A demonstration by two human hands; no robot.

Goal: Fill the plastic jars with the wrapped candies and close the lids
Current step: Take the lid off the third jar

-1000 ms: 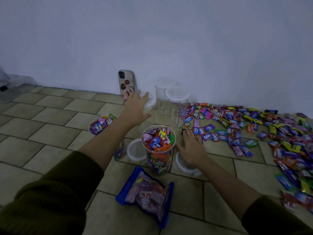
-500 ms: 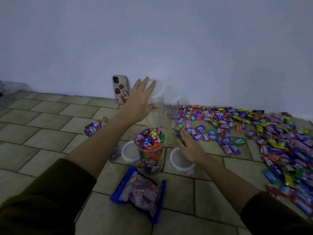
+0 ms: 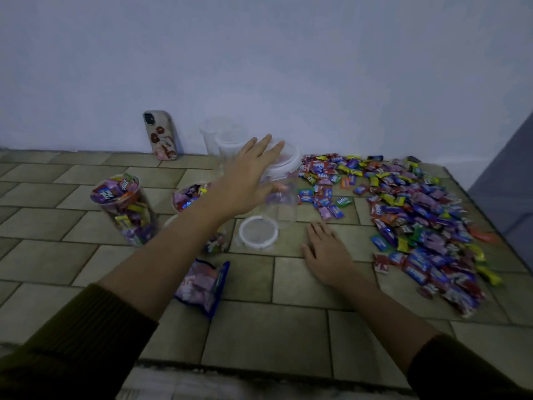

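Nearest, a blue candy bag lies on the tiled floor between two dark-sleeved forearms. Just beyond it the right hand rests palm-down on the tiles, its fingers straight and close together, holding nothing. A loose white lid lies beside that hand, to its left. Further left stands an uncapped filled jar packed with candies, and a second filled jar shows partly behind the left forearm. The left hand grips a clear jar near its top, fingers spread over its white cap and the thumb round the side; blur hides whether the jar touches the floor. The wrapped candies lie strewn over the floor at right. Against the wall lean a phone and two empty jars.
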